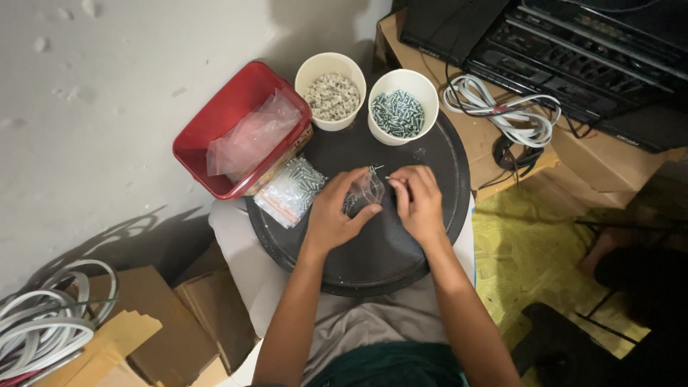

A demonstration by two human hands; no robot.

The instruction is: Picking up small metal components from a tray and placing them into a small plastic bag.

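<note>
Bag (364, 192) mouth up-right, pinched in left hand (335, 211); right hand (418, 199) pinches screw (391, 178), lying crosswise.

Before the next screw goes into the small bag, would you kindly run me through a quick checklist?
1. Small clear bag gripped by left hand: ok.
2. Bag mouth open: cannot tell.
3. Screw pinched in right hand fingers: cannot tell, too small.
4. Cup of dark screws upright, stocked, on the round black tray: ok.
5. Filled bag lying apart, left of the hands: ok.

red tub (208, 132), white cups (331, 66), black tray (430, 154)
</note>
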